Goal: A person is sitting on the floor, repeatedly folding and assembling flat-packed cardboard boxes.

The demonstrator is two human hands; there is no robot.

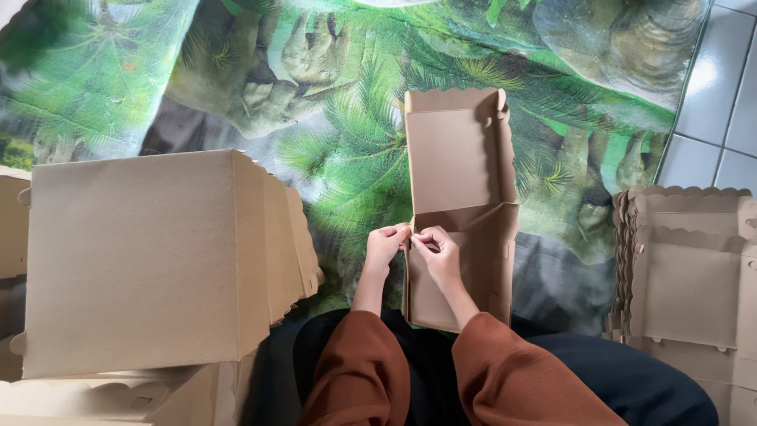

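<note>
Between the two sets of fingertips, at the left edge of a half-folded brown cardboard box [461, 213], a small tab or corner is being pinched from both sides. The left hand [385, 246] closes thumb and forefinger on the edge from outside the box, and the right hand [438, 254] meets it from the inner side, so the fingers of both are shut on the same bit of card, nearly touching each other. Holding it so, I judge, keeps the side wall upright while the flap is worked into place. Beyond the fingers the box's scalloped lid panel lies open and flat on a green leaf-printed mat [347, 158]; toward the person its base rests against the lap, where rust-coloured sleeves [441, 371] cover both forearms. Well to the left of the fingers stands a stack of finished boxes [150, 260], set aside within reach; well to the right lies a pile of flat unfolded blanks [690, 260], partly cut off by the frame edge, beside grey floor tiles [721, 87]. Exactly what the fingertips grip, tab or slot, is too small to tell, and the box's near end is hidden behind the right wrist.
</note>
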